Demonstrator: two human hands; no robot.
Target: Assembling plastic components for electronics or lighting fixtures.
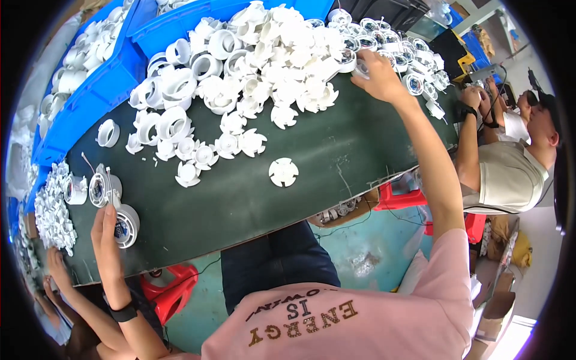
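My left hand [107, 240] is at the left of the table, its fingers stretched out and lying against the side of a white round lamp fitting [126, 227] with a dark inside. Whether the thumb touches the fitting is hidden. Just behind it stands a similar round fitting [99, 189] with a thin wire, next to a white ring [75, 189]. Far to the right, my right hand [379, 77] reaches into a heap of small round lamp units [414, 84]. Its fingers curl round one clear-and-white lamp unit [360, 69] at the heap's near edge.
A large pile of white finned parts and rings [270, 54] covers the table's far middle. One slotted disc [283, 172] lies alone on the green table [234, 198]. Blue bins [90, 102] line the back. A co-worker's hand [58, 270] is beside small white clips [54, 207]. Another person [510, 168] sits right.
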